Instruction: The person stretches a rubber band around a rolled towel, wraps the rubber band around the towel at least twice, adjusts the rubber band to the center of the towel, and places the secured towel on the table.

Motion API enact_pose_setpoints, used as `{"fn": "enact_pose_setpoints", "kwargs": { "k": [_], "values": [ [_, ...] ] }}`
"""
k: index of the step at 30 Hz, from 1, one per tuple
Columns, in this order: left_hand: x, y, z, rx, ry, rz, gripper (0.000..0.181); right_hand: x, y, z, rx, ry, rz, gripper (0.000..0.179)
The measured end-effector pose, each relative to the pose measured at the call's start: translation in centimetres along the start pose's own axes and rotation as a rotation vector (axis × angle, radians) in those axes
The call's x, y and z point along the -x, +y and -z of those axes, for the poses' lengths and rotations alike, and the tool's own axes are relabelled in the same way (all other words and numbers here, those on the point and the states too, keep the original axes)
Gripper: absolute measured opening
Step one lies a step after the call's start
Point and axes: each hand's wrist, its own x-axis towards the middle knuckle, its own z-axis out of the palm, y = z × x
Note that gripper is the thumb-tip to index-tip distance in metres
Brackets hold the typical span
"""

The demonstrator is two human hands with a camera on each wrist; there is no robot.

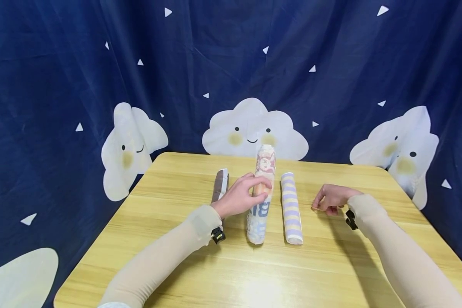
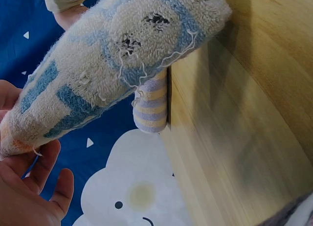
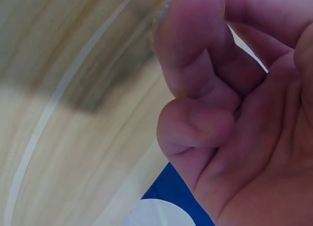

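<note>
My left hand grips a rolled towel around its middle, fingers over the top and thumb on the near side. This terry roll is white with blue, orange and pink patterns, and loose threads hang from it in the left wrist view. It is tilted, its far end overlapping the curtain. To the right, my right hand is low over the table, fingers curled. Its fingertips pinch a thin, tan, band-like thing, mostly hidden by the fingers.
A purple-and-yellow striped roll lies right of the held towel. Left of it is a brown-and-white roll, partly behind my left hand. The wooden table meets a dark blue curtain with cloud prints at its back edge.
</note>
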Motion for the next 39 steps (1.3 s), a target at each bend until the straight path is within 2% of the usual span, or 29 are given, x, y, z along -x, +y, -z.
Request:
{"fn": "enact_pose_setpoints", "kwargs": {
  "k": [2, 6, 8, 12, 16, 22, 25, 31, 36, 39],
  "values": [
    [0.0, 0.0, 0.0, -0.004, 0.001, -0.002, 0.021, 0.2, -0.1, 0.0, -0.02, -0.003, 0.006, 0.022],
    [0.0, -0.1, 0.0, -0.001, 0.005, -0.008, 0.021, 0.6, -0.4, 0.0, -0.044, 0.013, 0.079, 0.021],
    [0.0, -0.1, 0.0, 0.002, 0.008, -0.009, 0.021, 0.8, -0.5, 0.0, -0.032, 0.033, 0.135, 0.022],
    [0.0, -0.2, 0.0, 0.004, 0.016, -0.017, 0.021, 1.4, -0.7, -0.1, -0.012, 0.071, 0.198, 0.027],
    [0.0, -0.3, 0.0, 0.0, 0.025, -0.024, 0.021, 1.6, -0.8, -0.2, -0.029, 0.093, 0.234, 0.038],
    [0.0, -0.1, -0.1, 0.02, 0.021, -0.024, 0.022, 1.7, -1.3, -0.4, -0.098, 0.14, 0.286, 0.036],
    [0.0, 0.1, -0.1, 0.026, 0.016, -0.02, 0.022, 1.9, -2.3, -0.4, -0.139, 0.178, 0.307, 0.04],
    [-0.2, 0.2, -0.3, 0.027, 0.004, -0.025, 0.022, 2.3, -4.8, -0.4, -0.184, 0.229, 0.285, 0.045],
    [-0.2, 0.4, -0.3, 0.044, -0.018, -0.032, 0.024, 2.5, -7.5, -1.0, -0.195, 0.205, 0.356, 0.049],
    [-0.2, 0.7, -0.4, 0.049, -0.026, -0.046, 0.024, 2.3, -8.5, -1.6, -0.25, 0.169, 0.421, 0.057]
  ]
}}
